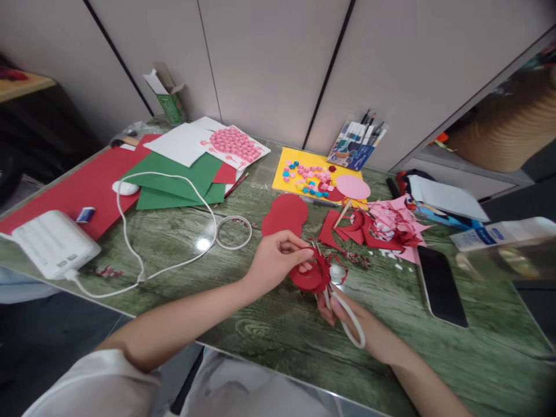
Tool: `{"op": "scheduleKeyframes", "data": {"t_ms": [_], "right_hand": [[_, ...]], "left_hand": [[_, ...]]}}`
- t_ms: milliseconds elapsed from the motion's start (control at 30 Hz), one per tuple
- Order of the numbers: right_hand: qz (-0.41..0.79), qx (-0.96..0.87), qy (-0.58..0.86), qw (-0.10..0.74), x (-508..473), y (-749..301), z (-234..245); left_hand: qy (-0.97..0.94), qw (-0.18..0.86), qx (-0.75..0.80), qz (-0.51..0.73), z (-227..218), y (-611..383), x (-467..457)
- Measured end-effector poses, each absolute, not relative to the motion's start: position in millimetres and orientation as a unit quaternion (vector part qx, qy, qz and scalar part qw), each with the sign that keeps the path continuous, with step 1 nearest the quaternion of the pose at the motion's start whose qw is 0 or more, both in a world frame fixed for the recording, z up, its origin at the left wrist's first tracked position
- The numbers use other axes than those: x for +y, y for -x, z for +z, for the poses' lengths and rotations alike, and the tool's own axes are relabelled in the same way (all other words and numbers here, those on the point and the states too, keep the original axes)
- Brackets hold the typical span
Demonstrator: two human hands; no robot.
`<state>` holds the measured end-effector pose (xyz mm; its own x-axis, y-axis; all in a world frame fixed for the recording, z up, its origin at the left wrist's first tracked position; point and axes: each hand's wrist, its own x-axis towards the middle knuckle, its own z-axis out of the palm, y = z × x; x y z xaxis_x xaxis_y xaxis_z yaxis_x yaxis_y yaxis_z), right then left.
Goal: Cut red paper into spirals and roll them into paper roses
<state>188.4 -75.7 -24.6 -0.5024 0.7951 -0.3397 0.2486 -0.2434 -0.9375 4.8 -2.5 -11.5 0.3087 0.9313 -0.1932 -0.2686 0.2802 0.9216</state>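
Note:
Between the thumb and fingers of my left hand [278,260] is a red paper ring [309,279] with a hole in it and a jagged outer edge. My right hand [336,310] is closed around white-handled scissors [354,327], whose blades point away from me and meet the ring's right edge. Part of the blades is hidden behind the paper. Just beyond my left hand lie overlapping red paper circles [286,214]. Red paper scraps [347,229] and a crumpled pink paper pile [391,223] sit to the right.
A power bank [56,246] with a white cable [167,266] lies at left, beside green paper [178,179]. Small coloured paper balls rest on a yellow sheet [282,168] at the back. A phone [441,286] and a clear bottle [512,258] are on the right.

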Motion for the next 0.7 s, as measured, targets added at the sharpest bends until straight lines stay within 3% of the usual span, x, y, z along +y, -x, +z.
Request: {"op": "scheduleKeyframes", "data": {"t_ms": [700], "right_hand": [[0.666,-0.555,0.455,0.204,-70.5,-190.4,-10.5]], "left_hand": [[-0.468,0.648,0.431,0.418,-4.0,-0.3,4.2]]}}
